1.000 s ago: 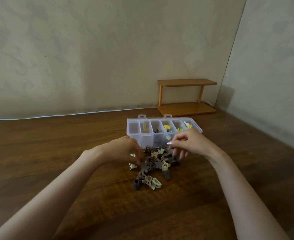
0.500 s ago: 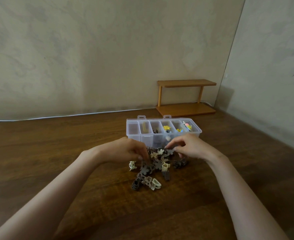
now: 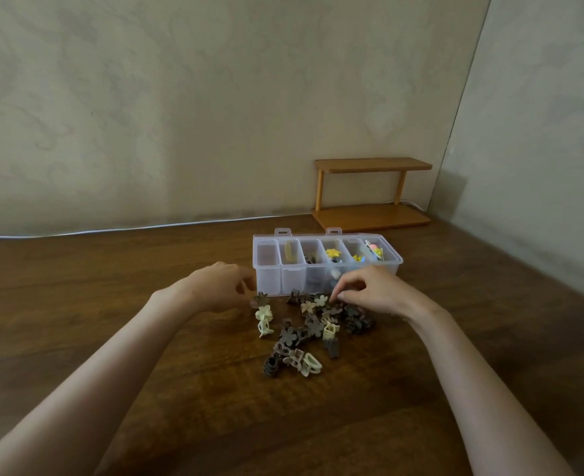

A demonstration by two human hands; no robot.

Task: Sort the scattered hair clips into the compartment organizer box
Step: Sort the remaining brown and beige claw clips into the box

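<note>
A pile of brown and cream hair clips [image 3: 312,326] lies on the wooden table in front of the clear organizer box [image 3: 269,280]. The box's leftmost compartment looks empty. The others hold a cream clip, brown clips, a yellow star clip [image 3: 332,252] and several colourful ones. My left hand [image 3: 220,286] is at the pile's left edge, its curled fingers pinching a brown flower clip [image 3: 261,299]. A cream flower clip [image 3: 264,314] lies just below it. My right hand [image 3: 376,293] is over the pile's upper right, thumb and forefinger pinching a brown clip [image 3: 333,305] there.
A small two-tier wooden shelf [image 3: 373,190] stands behind the box against the back wall. A white cable [image 3: 112,231] runs along the table's far edge. A side wall closes in on the right. Bare table [image 3: 77,286] stretches to the left.
My left hand has drawn left out of the pile with a brown flower clip. My right hand came down from above the box's front onto the pile and stays there.
</note>
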